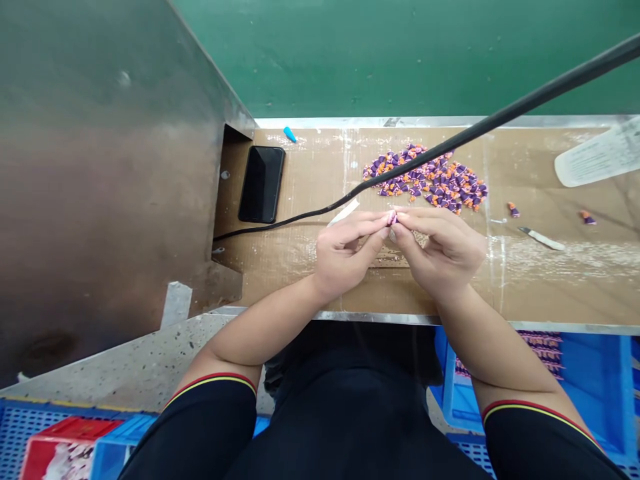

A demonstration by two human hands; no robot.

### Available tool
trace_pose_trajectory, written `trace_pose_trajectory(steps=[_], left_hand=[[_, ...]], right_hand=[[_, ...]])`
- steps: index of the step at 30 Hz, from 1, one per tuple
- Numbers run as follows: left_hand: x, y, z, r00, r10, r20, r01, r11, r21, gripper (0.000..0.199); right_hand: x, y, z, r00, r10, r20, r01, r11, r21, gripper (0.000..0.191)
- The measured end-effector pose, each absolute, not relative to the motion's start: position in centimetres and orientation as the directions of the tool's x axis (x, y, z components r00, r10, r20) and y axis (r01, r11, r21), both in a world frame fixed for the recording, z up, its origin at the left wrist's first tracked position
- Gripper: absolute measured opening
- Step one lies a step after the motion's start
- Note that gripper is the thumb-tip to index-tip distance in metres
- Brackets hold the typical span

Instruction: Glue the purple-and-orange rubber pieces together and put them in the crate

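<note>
A small purple and pink piece (pixel 393 218) is pinched between the fingertips of my left hand (pixel 347 250) and my right hand (pixel 439 248), which meet above the cardboard-covered bench (pixel 300 267). Fingers partly cover the piece, so its full shape is hidden. Just beyond my hands lies a pile of small purple, orange and white pieces (pixel 453 183). Two similar pieces lie apart from it, one (pixel 513 210) right of the pile and another (pixel 588 217) farther right. Near them rests a knife (pixel 543 238) with a pale handle.
A black cable (pixel 310 214) crosses above the bench. At left are a phone (pixel 262 184), a small blue object (pixel 289 134) and a metal panel (pixel 110 167). A translucent container (pixel 597 157) lies at right. Blue (pixel 595 387) and red bins (pixel 37 450) sit below.
</note>
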State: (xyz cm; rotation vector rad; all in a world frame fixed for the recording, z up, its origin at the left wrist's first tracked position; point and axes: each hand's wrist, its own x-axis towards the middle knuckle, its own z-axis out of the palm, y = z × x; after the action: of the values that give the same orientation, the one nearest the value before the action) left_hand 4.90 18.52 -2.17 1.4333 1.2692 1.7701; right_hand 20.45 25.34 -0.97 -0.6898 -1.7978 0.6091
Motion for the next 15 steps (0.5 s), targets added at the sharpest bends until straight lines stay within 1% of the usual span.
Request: trace_pose_trajectory(steps=[5,7,9,10,13,15], left_hand=[[5.0,18.8,-2.5,-0.326,0.831,0.451,0.119,-0.437,0.892,0.021],[5.2,18.9,-2.6,-0.352,0.83,0.432,0.066,-0.438,0.896,0.019],[5.3,19.1,-2.9,-0.359,0.851,0.383,-0.01,-0.414,0.91,0.016],[5.3,19.2,-3.1,-0.352,0.871,0.344,-0.052,-0.385,0.921,0.018],[5.0,19.7,-3.9,-0.312,0.929,0.198,-0.161,-0.257,0.953,0.042],[4.7,20.2,-4.5,-0.307,0.941,0.14,-0.188,-0.204,0.961,0.056]], right_hand=[[20.3,25.5,-1.2,-0.245,0.685,0.686,0.122,0.724,-0.679,0.017],[20.1,25.7,-1.5,-0.233,0.673,0.702,0.108,0.735,-0.669,0.016],[19.9,26.1,-1.8,-0.237,0.67,0.703,0.089,0.736,-0.671,0.014],[19.8,26.4,-2.0,-0.239,0.68,0.693,0.079,0.725,-0.684,0.012],[19.9,27.6,-2.6,-0.229,0.764,0.603,0.076,0.632,-0.771,0.005],[21.1,28.6,-2.8,-0.223,0.83,0.511,0.107,0.542,-0.834,0.011]])
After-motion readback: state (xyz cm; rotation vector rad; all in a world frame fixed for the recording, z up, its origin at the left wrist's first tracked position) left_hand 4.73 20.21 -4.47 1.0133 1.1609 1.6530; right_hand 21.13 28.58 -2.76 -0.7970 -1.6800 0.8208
